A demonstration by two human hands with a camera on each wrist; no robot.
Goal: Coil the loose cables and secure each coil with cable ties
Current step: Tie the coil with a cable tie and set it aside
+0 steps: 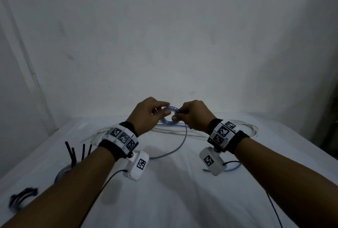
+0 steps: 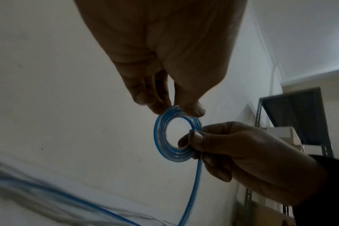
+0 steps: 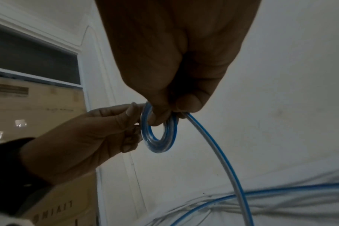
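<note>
Both hands' fingers (image 2: 157,105) pinch the blue coil (image 2: 177,133) above loose white cables (image 1: 182,132).

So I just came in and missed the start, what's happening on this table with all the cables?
A person is winding a blue-striped clear cable into a small coil, held up above the white-covered table. The left hand pinches one side of the coil and the right hand pinches the other, where the loose tail runs down to the table. No tie is on this coil yet. A white cable lies loose behind, and black cable ties stick up from another coil at the left.
</note>
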